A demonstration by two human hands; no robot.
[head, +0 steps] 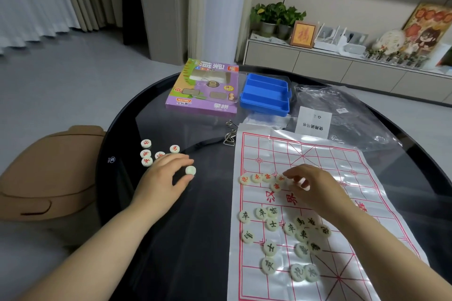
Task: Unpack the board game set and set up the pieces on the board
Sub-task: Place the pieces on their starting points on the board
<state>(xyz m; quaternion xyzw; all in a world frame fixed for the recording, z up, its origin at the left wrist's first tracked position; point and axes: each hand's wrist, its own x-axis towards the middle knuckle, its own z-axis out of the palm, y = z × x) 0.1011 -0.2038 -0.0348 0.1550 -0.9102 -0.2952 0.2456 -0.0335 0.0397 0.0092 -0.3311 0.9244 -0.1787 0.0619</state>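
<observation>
A white plastic board sheet (325, 168) with a red grid lies on the right of the black round table (210, 239). Several black-lettered pieces (271, 248) are scattered on its near half. A short row of red-lettered pieces (256, 177) sits near the river line. My right hand (315, 190) hovers over that row, fingers bent, index fingertip touching a red piece (280, 177). Left of the board, my left hand (163, 178) pinches a blank-faced piece (190, 170) between thumb and index finger. Several red pieces (146, 153) lie loose beyond that hand.
A purple game box (203, 88) and an open blue plastic case (265, 95) stand at the table's far side. A crumpled clear bag (347, 117) with a white leaflet (313, 122) lies behind the board. A metal ring puzzle (230, 133) is near the board's top-left corner. A tan chair (49, 173) is at left.
</observation>
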